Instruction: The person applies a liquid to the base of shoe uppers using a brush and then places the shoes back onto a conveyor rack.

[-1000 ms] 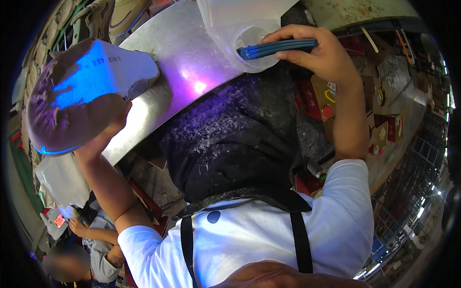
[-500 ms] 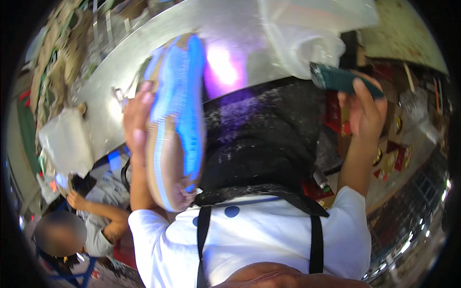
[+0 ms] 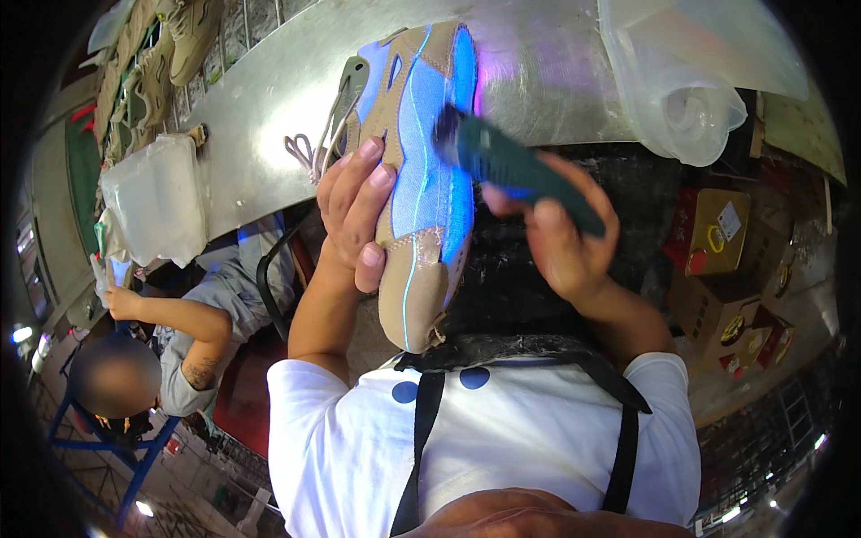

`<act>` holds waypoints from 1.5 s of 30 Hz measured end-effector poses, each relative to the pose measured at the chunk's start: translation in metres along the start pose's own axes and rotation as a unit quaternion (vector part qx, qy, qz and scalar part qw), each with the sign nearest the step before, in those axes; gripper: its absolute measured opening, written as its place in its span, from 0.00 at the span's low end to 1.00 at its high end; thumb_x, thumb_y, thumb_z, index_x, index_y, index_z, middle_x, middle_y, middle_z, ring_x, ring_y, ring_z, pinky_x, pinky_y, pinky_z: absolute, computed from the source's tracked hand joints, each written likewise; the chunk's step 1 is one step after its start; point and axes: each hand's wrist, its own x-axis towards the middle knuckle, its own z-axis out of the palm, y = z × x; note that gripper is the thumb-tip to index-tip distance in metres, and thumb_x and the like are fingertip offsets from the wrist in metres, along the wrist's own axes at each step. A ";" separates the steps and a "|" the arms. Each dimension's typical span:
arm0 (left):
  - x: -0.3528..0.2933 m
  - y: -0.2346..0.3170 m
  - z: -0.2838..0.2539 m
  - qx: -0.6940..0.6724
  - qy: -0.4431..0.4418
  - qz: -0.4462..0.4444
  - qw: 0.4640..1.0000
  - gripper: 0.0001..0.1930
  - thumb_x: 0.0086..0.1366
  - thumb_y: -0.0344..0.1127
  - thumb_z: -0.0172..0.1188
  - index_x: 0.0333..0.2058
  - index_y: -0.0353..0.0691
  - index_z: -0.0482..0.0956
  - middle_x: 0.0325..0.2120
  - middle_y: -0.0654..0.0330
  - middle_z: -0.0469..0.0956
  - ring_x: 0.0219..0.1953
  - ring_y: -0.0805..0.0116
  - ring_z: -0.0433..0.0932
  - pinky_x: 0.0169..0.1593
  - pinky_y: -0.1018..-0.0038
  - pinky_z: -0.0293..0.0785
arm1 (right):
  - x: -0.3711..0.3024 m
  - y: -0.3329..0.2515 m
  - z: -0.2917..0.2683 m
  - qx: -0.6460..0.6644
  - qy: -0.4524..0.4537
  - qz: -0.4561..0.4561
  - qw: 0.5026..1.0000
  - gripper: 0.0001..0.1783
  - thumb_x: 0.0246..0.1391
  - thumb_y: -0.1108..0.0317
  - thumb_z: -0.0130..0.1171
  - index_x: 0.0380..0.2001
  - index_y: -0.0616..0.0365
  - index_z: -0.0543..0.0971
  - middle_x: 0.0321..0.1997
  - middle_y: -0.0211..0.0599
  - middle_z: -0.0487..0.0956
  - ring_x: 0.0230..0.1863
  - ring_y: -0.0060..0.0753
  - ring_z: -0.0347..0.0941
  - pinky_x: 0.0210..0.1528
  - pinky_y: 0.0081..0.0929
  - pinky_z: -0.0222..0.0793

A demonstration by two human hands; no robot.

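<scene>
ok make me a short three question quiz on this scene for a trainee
1. True or false: the left hand grips a beige shoe.

2. Where is the dark green tool?
a) on the metal table
b) in the other hand
c) on the floor

3. Fill in: the straps over the white shirt are ____.

Key: 1 true; 2 b; 3 black.

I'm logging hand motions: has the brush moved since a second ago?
Yes: judged against the plastic container, the brush, in the right hand, has moved left, to the shoe.
</scene>
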 end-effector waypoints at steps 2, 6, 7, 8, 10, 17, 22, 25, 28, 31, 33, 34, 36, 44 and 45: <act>-0.001 0.002 -0.003 0.004 -0.006 -0.007 1.000 0.21 0.74 0.44 0.43 0.60 0.43 0.54 0.54 0.37 0.73 0.52 0.36 0.78 0.53 0.47 0.73 | -0.016 -0.025 -0.012 -0.180 -0.123 -0.049 0.975 0.23 0.65 0.66 0.59 0.56 0.73 0.73 0.51 0.62 0.81 0.48 0.50 0.83 0.52 0.41 0.79; -0.004 0.000 0.002 0.021 0.011 0.007 1.000 0.27 0.72 0.43 0.50 0.63 0.47 0.50 0.56 0.39 0.71 0.51 0.37 0.79 0.53 0.48 0.73 | 0.006 -0.061 -0.011 -0.161 -0.310 -0.001 0.937 0.20 0.61 0.69 0.62 0.52 0.74 0.76 0.50 0.63 0.82 0.36 0.46 0.85 0.38 0.34 0.80; -0.004 0.000 0.006 0.031 0.029 0.013 0.999 0.29 0.71 0.43 0.53 0.64 0.48 0.49 0.57 0.40 0.71 0.51 0.38 0.79 0.53 0.48 0.73 | 0.008 -0.059 -0.015 -0.133 -0.251 0.034 0.958 0.20 0.61 0.70 0.62 0.52 0.74 0.76 0.48 0.61 0.82 0.36 0.43 0.84 0.38 0.32 0.80; -0.003 -0.001 0.003 0.035 0.018 0.016 0.999 0.31 0.70 0.42 0.55 0.65 0.49 0.48 0.57 0.41 0.70 0.51 0.38 0.79 0.53 0.48 0.73 | 0.010 -0.058 -0.018 -0.104 -0.191 0.068 0.974 0.20 0.60 0.72 0.62 0.53 0.74 0.76 0.47 0.60 0.82 0.35 0.41 0.83 0.38 0.31 0.79; 0.001 -0.006 0.009 0.039 0.041 0.038 0.998 0.33 0.70 0.42 0.57 0.65 0.50 0.47 0.56 0.42 0.71 0.51 0.39 0.79 0.53 0.47 0.72 | 0.025 -0.046 -0.024 -0.093 -0.102 0.079 0.987 0.20 0.60 0.74 0.62 0.53 0.74 0.76 0.44 0.56 0.83 0.35 0.36 0.81 0.39 0.30 0.78; -0.001 -0.004 -0.003 0.024 -0.004 0.025 0.999 0.31 0.71 0.43 0.54 0.65 0.52 0.48 0.57 0.43 0.71 0.51 0.39 0.79 0.55 0.48 0.71 | 0.041 -0.041 -0.023 -0.326 -0.221 -0.156 0.906 0.16 0.57 0.69 0.68 0.45 0.67 0.80 0.46 0.57 0.83 0.44 0.49 0.83 0.45 0.38 0.79; -0.001 -0.007 -0.004 -0.005 -0.010 0.034 0.999 0.26 0.73 0.44 0.47 0.66 0.53 0.51 0.57 0.44 0.72 0.51 0.39 0.79 0.56 0.49 0.70 | 0.033 -0.040 -0.017 -0.186 -0.210 -0.110 0.954 0.15 0.54 0.72 0.67 0.43 0.69 0.80 0.40 0.57 0.84 0.36 0.47 0.84 0.38 0.37 0.80; -0.003 -0.010 -0.001 -0.001 0.007 0.047 0.999 0.26 0.73 0.44 0.47 0.66 0.54 0.51 0.57 0.44 0.73 0.50 0.39 0.79 0.56 0.49 0.70 | 0.047 -0.038 -0.019 -0.165 -0.199 -0.082 0.962 0.14 0.56 0.75 0.63 0.45 0.72 0.79 0.44 0.61 0.81 0.33 0.36 0.82 0.36 0.31 0.80; -0.002 -0.012 -0.001 -0.001 0.007 0.056 0.998 0.27 0.73 0.44 0.47 0.66 0.56 0.50 0.56 0.44 0.73 0.50 0.39 0.79 0.55 0.50 0.70 | 0.051 -0.029 -0.028 -0.189 -0.145 -0.060 0.969 0.14 0.57 0.77 0.59 0.45 0.76 0.78 0.46 0.62 0.80 0.32 0.29 0.80 0.34 0.26 0.79; -0.003 -0.016 -0.003 -0.004 0.007 0.080 0.997 0.26 0.73 0.43 0.46 0.66 0.58 0.50 0.55 0.45 0.74 0.49 0.40 0.80 0.54 0.50 0.71 | 0.063 -0.031 -0.030 -0.219 -0.161 -0.052 0.961 0.14 0.58 0.79 0.58 0.45 0.78 0.77 0.45 0.60 0.80 0.31 0.29 0.79 0.34 0.25 0.78; -0.001 -0.018 -0.006 -0.008 -0.008 0.088 0.996 0.25 0.74 0.43 0.45 0.66 0.58 0.50 0.54 0.46 0.75 0.49 0.40 0.80 0.54 0.51 0.72 | 0.068 -0.029 -0.031 -0.209 -0.162 -0.062 0.962 0.13 0.57 0.81 0.57 0.45 0.79 0.77 0.45 0.60 0.80 0.30 0.29 0.79 0.34 0.23 0.77; 0.000 -0.019 -0.008 -0.013 -0.020 0.089 0.996 0.24 0.74 0.43 0.45 0.65 0.58 0.51 0.54 0.46 0.75 0.49 0.40 0.80 0.54 0.51 0.72 | 0.069 -0.030 -0.030 -0.212 -0.146 -0.067 0.964 0.13 0.57 0.81 0.57 0.45 0.78 0.77 0.45 0.59 0.81 0.31 0.29 0.79 0.34 0.23 0.78; 0.003 -0.018 -0.014 -0.024 -0.051 0.085 0.995 0.23 0.74 0.44 0.44 0.64 0.58 0.51 0.53 0.47 0.76 0.48 0.40 0.81 0.53 0.51 0.72 | 0.070 -0.031 -0.024 -0.216 -0.116 -0.077 0.966 0.12 0.57 0.82 0.58 0.44 0.77 0.77 0.45 0.58 0.81 0.32 0.29 0.79 0.35 0.24 0.78; 0.006 -0.022 -0.006 0.016 -0.017 0.141 0.990 0.22 0.76 0.43 0.43 0.64 0.58 0.51 0.53 0.51 0.77 0.48 0.42 0.82 0.52 0.54 0.74 | 0.076 -0.045 -0.008 -0.339 -0.081 -0.115 0.930 0.13 0.53 0.84 0.62 0.43 0.75 0.78 0.44 0.51 0.82 0.40 0.29 0.79 0.41 0.24 0.77; 0.007 -0.022 -0.006 0.016 -0.023 0.143 0.989 0.22 0.76 0.43 0.44 0.64 0.58 0.50 0.54 0.51 0.76 0.48 0.43 0.82 0.52 0.54 0.74 | 0.078 -0.046 -0.007 -0.363 -0.085 -0.135 0.918 0.13 0.53 0.84 0.63 0.43 0.74 0.78 0.44 0.50 0.82 0.40 0.29 0.79 0.42 0.24 0.76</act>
